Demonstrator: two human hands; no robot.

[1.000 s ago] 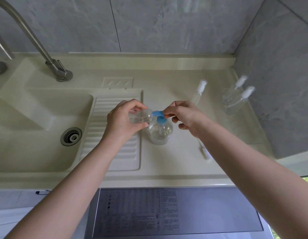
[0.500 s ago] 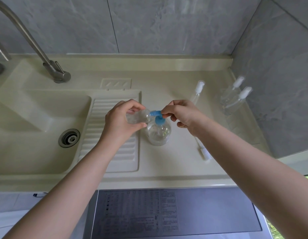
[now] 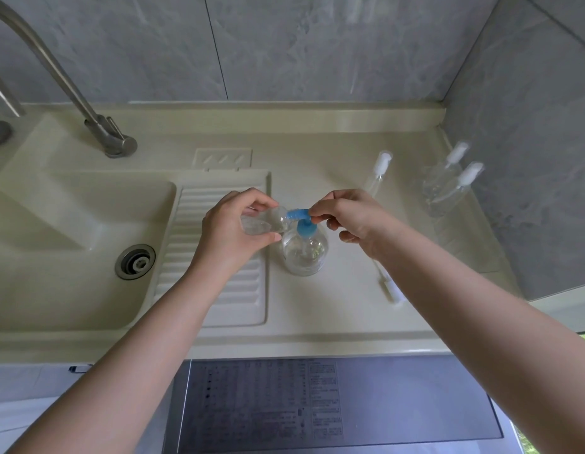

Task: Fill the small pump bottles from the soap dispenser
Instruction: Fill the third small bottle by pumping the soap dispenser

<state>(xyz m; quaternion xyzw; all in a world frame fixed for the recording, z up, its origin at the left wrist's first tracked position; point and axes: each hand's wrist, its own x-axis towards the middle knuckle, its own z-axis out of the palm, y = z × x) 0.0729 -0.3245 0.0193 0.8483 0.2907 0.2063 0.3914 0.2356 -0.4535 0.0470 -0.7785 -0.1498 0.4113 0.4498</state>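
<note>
We are mid-fill at the counter (image 3: 317, 316) beside the sink (image 3: 71, 224): our left hand (image 3: 233, 229) curls its fingers and thumb around a small clear bottle (image 3: 263, 222), held nearly on its side with its open mouth pointing toward three o'clock, right at the tip of the blue spout. Our right hand (image 3: 348, 221) pinches the blue pump head (image 3: 301, 221) of the soap dispenser (image 3: 304, 253), thumb and forefinger closed on the back end of the spout, the other fingers loosely curled beneath. The dispenser stands upright on the counter at the centre of our view, just at three o'clock of the ribbed draining board (image 3: 219, 257). We judge the main risk to be misalignment: the small mouth seems barely on the nozzle, so a press that rocks the pump could send soap down the outside of the bottle and onto the counter. Tilted this flat, the bottle could also spill back out of its neck as it fills. Nothing braces the dispenser's base, so a sideways push could tip or slide it. A loose pump insert (image 3: 391, 286) lies at four o'clock of the dispenser, near our right forearm, which could knock it. Three more small pump bottles stand from one to two o'clock, one slim (image 3: 378, 173) and two paired (image 3: 448, 185) by the wall.
</note>
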